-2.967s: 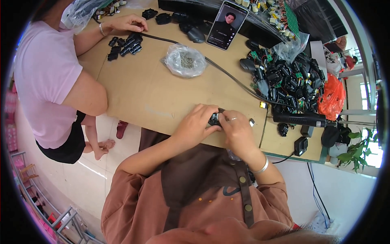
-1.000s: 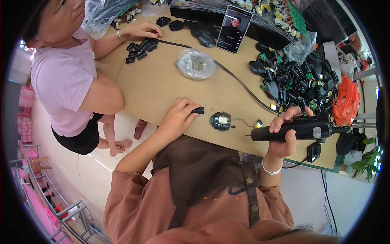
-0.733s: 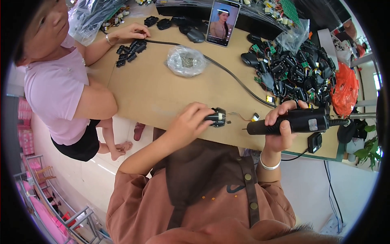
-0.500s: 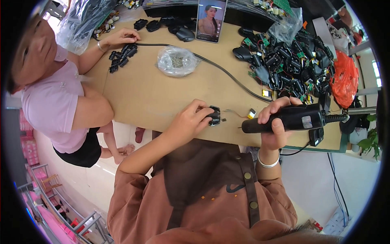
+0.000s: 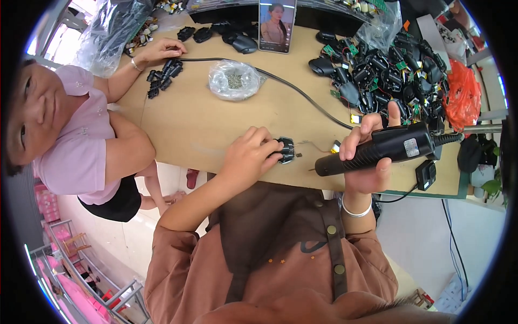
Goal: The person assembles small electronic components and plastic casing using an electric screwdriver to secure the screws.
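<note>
My left hand [image 5: 252, 151] grips a small black plastic housing [image 5: 286, 150] against the table near its front edge. Thin wires run from the housing to a small yellow-and-silver battery [image 5: 335, 147]. In my right hand [image 5: 367, 171] lies a black electric screwdriver [image 5: 386, 150], held nearly level, its thin bit pointing left toward the housing but apart from it. The thumb and fingers curl loosely round its barrel. A tiny dark piece [image 5: 299, 155] rests just right of the housing.
A clear plastic bag of small screws [image 5: 235, 81] sits mid-table, with a black cable [image 5: 302, 96] curving past it. Black housings with circuit boards [image 5: 383, 75] are heaped at the right. A phone [image 5: 277, 27] stands at the back. Another person's hand [image 5: 162, 49] rests by black parts [image 5: 163, 77] at the left.
The screwdriver has tilted, its bit end moving slightly left and down, and my right fingers have loosened around it. My left hand still keeps hold of the housing. The other person's head has turned.
</note>
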Tool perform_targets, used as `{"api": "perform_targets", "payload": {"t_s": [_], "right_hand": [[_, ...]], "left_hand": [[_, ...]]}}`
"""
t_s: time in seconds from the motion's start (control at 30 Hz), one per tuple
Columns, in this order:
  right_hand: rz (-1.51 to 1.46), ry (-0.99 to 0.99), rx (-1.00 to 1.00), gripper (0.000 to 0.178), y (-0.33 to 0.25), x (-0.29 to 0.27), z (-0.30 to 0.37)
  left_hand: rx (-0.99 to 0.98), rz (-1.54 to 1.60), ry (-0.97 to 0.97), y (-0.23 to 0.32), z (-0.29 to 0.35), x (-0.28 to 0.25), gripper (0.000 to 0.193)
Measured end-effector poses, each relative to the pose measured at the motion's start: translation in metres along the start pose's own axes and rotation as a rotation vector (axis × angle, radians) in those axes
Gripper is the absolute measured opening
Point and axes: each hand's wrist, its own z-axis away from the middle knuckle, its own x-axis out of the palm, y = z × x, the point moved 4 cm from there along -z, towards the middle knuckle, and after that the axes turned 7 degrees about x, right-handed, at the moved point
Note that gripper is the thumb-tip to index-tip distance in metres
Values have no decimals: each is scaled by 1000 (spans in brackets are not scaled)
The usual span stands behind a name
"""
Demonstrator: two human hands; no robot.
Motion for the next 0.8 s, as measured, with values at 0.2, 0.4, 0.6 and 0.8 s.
{"api": "perform_targets", "payload": {"t_s": [0.2, 0.4, 0.6, 0.8], "right_hand": [[377, -120, -121, 62, -1, 3, 9], [311, -7, -177, 62, -4, 22, 4], [101, 34, -54, 50, 0, 15, -13], [87, 46, -64, 49, 3, 15, -18]], "left_hand": [[-112, -126, 373, -60, -24, -41, 13], [-123, -254, 275, -132, -53, -45, 9], [-132, -185, 253, -139, -57, -42, 11], [-100, -215, 177, -135, -61, -45, 8]]}}
